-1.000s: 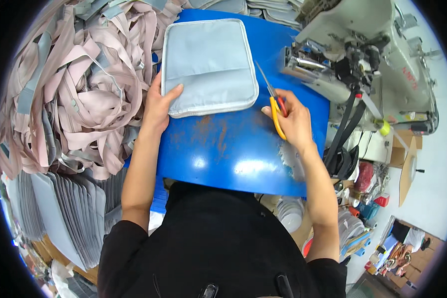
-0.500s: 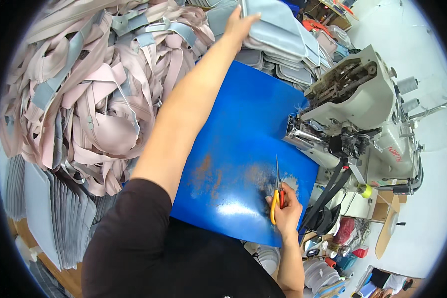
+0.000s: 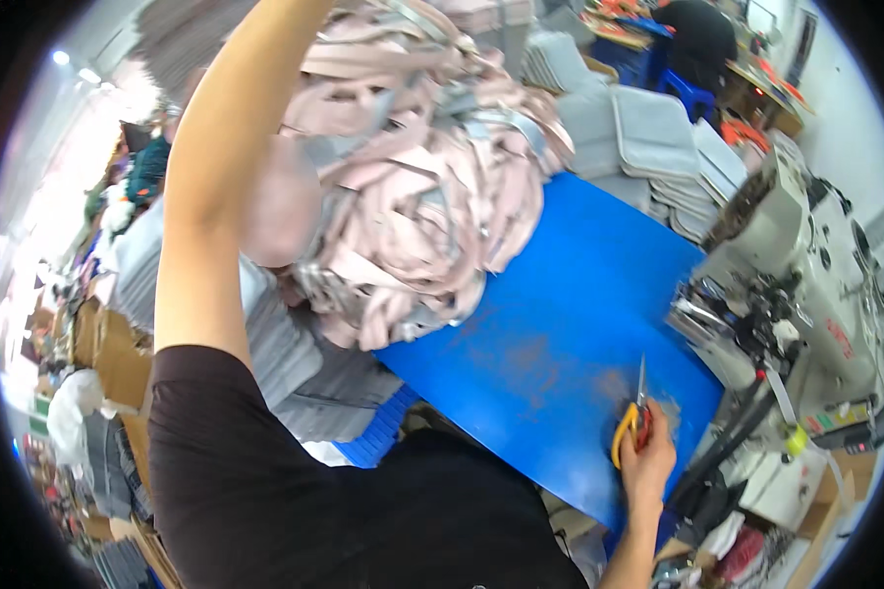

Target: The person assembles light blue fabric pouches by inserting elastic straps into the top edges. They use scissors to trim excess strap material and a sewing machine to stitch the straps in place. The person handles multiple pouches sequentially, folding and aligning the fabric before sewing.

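Note:
My left arm reaches up past the top edge of the view, so its hand is out of sight. Beside that forearm a pink fabric piece (image 3: 280, 211) shows blurred; what holds it, if anything, I cannot tell. A large tangled heap of pink and grey zippered strips (image 3: 413, 196) lies to the right of the arm. At the lower right my right hand (image 3: 650, 461) is closed around scissors (image 3: 627, 432) with yellow and red handles. Their blades point away from me, over the worn blue tabletop (image 3: 599, 275).
A sewing machine (image 3: 786, 285) stands at the table's right side. Stacked grey padded panels (image 3: 658, 133) lie at the far edge, with more grey panels (image 3: 285, 344) at left. Beyond, a person in dark clothing (image 3: 699, 34) is near a blue stool (image 3: 688, 93).
My left hand has left the grey panels and swung leftward out of view. The view has turned left, showing more of the room. My right hand still grips the scissors.

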A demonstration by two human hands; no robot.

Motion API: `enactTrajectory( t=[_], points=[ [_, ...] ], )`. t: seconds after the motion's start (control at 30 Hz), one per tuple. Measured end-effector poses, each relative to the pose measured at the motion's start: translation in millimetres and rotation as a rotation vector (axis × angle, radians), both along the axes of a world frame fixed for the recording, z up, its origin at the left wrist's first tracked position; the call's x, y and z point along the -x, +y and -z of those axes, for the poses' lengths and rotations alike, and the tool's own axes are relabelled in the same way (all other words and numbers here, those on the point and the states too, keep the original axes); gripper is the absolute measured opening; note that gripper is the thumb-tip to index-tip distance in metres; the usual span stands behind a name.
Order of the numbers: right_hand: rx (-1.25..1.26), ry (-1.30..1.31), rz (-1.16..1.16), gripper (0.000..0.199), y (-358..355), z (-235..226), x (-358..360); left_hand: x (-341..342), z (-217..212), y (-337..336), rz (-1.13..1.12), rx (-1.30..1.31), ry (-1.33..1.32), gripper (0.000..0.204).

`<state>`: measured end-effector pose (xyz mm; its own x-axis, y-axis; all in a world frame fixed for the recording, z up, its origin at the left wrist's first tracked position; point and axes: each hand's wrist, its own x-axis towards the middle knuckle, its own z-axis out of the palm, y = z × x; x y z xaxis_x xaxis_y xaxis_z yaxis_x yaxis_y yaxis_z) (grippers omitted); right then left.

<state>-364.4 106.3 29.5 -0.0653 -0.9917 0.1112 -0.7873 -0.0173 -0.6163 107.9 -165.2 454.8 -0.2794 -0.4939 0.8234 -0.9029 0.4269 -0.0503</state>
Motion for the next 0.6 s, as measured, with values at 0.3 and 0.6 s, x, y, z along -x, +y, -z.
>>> enactTrajectory(
  t=[0.3,0.6],
  points=[
    [0.200,0.001,-0.078,0.052,7.8,-7.3,5.4,-95.0,-17.2,119.8,-0.367,-0.289,-0.025,0.030],
    [0.211,-0.088,-0.083,0.041,10.6,-0.3,-12.9,-228.9,-14.5,-40.6,-0.598,-0.701,-0.352,0.047]
  ],
)
